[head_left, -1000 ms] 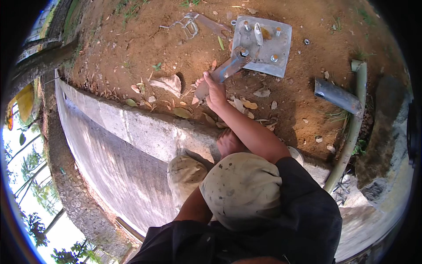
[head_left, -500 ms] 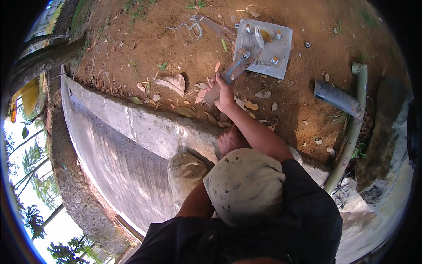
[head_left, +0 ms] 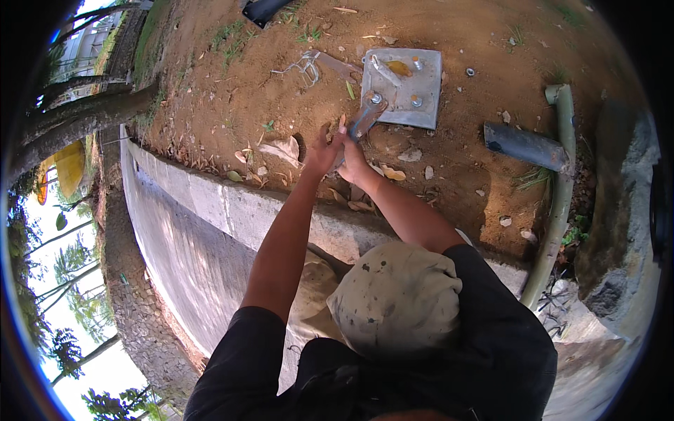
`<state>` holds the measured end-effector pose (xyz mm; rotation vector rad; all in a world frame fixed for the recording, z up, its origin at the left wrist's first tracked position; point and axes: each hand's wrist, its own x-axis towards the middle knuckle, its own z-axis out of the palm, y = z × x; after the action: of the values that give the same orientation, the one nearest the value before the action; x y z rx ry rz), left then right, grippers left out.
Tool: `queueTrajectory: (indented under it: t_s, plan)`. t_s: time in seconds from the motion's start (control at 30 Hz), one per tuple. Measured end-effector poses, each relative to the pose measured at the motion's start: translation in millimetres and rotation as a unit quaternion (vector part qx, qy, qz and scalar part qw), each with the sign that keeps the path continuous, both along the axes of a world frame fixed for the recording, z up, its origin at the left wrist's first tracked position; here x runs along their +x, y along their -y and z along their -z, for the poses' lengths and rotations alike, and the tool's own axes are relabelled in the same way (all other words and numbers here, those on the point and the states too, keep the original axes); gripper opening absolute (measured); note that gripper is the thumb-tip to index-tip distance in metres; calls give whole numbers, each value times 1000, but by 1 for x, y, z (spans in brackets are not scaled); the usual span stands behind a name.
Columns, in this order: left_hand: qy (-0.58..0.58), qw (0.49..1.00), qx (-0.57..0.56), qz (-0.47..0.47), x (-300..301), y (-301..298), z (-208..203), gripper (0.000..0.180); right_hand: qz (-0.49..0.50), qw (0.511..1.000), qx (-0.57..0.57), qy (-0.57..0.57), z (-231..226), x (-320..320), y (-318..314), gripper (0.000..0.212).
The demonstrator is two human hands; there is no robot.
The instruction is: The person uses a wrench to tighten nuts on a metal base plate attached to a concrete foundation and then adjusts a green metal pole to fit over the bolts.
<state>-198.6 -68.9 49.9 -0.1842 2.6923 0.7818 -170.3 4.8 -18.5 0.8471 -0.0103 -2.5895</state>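
Observation:
A worn wrench (head_left: 365, 121), rusty with bluish patches, has its far end at a bolt nut (head_left: 376, 98) on the near left corner of a square grey plate (head_left: 428, 116). My right hand (head_left: 354, 167) is closed round the wrench's near end. Against it, my left hand (head_left: 322, 150) is closed at the same handle, its fingers partly hiding the grip. More bolts (head_left: 416, 101) stand up from the plate. A whitish strip-like thing (head_left: 385, 71) and a yellowed leaf (head_left: 400, 68) lie between them.
A dark pipe piece (head_left: 525, 146) lies against a long greenish pipe (head_left: 562, 189) at right. Tangled wire (head_left: 306, 70) and a flat rusty bar (head_left: 338, 65) rest on the soil left of the plate. A low concrete wall (head_left: 210, 193) runs below my arms. A small ring (head_left: 470, 71) lies right of the plate.
My left hand has come up from beside my knee to the wrench handle, next to my right hand. The view has shifted, so the plate appears a little farther left.

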Motion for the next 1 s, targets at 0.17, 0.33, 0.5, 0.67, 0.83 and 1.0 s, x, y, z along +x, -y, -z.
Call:
queueTrajectory:
  t_s: [0.17,0.33,0.5,0.67,0.83,1.0]
  plan:
    - [28,992,-102,67,-6,-77,11,96,77,983,-31,-163,71,-25,-21,25]
    - [31,988,-147,42,2,-65,-10,89,58,983,-93,-145,44,-14,-9,25]
    - [12,984,-170,54,4,-69,-15,84,50,980,-135,-139,32,-13,-18,26]
    - [39,982,-172,63,1,-82,-7,85,38,987,-108,-109,44,-10,-33,28]
    - [158,977,-115,87,-29,-40,-5,90,51,998,29,-37,13,-8,-25,23]
    - [162,985,-56,35,-25,-46,1,97,38,997,66,-32,14,-11,-32,24]
